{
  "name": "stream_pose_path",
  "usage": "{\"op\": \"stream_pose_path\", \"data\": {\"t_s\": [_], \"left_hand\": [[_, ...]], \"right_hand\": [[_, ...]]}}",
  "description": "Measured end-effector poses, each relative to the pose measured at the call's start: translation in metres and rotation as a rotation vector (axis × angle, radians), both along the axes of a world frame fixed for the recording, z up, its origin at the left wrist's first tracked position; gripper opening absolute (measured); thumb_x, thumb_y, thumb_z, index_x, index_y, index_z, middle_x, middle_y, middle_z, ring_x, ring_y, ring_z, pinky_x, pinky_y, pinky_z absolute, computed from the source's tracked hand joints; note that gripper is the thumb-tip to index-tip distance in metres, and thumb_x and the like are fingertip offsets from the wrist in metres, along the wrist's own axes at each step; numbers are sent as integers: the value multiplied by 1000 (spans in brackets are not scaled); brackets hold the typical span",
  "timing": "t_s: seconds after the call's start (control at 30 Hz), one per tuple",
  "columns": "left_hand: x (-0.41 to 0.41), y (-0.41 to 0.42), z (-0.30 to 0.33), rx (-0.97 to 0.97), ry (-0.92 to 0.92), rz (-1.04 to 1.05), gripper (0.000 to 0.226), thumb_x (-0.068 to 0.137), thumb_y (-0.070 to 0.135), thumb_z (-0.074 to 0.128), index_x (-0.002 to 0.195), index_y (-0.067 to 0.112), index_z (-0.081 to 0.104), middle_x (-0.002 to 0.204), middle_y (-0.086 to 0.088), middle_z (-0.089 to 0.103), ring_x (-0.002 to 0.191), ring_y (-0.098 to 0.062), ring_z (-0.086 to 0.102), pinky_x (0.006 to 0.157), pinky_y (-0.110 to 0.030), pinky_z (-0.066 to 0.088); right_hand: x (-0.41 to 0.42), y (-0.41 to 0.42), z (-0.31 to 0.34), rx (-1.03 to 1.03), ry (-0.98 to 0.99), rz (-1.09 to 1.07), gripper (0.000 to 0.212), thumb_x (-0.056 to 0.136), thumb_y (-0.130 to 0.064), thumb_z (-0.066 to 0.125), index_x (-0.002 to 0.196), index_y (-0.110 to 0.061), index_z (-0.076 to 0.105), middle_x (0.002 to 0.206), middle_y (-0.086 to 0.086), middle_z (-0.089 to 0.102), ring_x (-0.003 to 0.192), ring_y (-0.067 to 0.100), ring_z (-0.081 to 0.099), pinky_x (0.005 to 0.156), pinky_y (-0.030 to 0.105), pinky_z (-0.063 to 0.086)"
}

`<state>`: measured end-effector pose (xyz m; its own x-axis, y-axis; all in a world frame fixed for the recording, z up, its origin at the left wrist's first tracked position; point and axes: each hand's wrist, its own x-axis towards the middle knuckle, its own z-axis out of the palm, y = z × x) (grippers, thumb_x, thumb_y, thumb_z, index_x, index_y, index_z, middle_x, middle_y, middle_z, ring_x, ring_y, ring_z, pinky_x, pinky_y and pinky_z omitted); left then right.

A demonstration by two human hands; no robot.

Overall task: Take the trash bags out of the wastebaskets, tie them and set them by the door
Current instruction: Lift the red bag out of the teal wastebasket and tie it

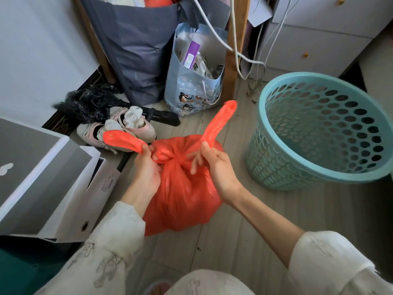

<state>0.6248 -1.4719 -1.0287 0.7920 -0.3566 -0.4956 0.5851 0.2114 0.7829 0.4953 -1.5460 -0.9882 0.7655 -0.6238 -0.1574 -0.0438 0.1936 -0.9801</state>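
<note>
Left hand (146,167) and right hand (214,165) each pinch a handle of the red bag (180,188); pull both ends evenly outward to snug the knot.

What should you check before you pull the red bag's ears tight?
1. Left hand grips the left ear: ok.
2. Right hand pinches the right ear: ok.
3. Ears crossed into a knot at the neck of the red bag: ok, first twist shows.
4. Bag out of the green basket: ok.
5. Bag rests on the floor: ok.
6. No holes in the bag: cannot tell.
</note>
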Motion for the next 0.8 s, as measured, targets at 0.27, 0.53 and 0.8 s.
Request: {"op": "stream_pose_path", "data": {"t_s": [0.27,0.53,0.8], "left_hand": [[36,-3,6,215,210,106,35,95,5,25,61,13,30,61,-1,30,32,-5,36,28,-13,30],[14,14,0,-138,113,-353,38,100,28,23,68,16,39,35,10,29,32,-5,28,39,-14,35],[-10,-6,49,231,-511,-629,34,98,29,33,72,17,50,51,7,53,60,-14,49,71,-31,40]], "right_hand": [[-16,11,-8,11,149,136,54,98,-18,34,45,-15,31,29,-5,39,56,12,53,59,11,39],[-20,4,-5,93,162,0,48,99,-21,34,51,-14,32,31,-10,31,37,9,32,53,22,39],[6,-1,-21,-184,410,17,34,95,-28,42,65,-19,55,43,-12,46,42,-1,45,52,19,33]]}}
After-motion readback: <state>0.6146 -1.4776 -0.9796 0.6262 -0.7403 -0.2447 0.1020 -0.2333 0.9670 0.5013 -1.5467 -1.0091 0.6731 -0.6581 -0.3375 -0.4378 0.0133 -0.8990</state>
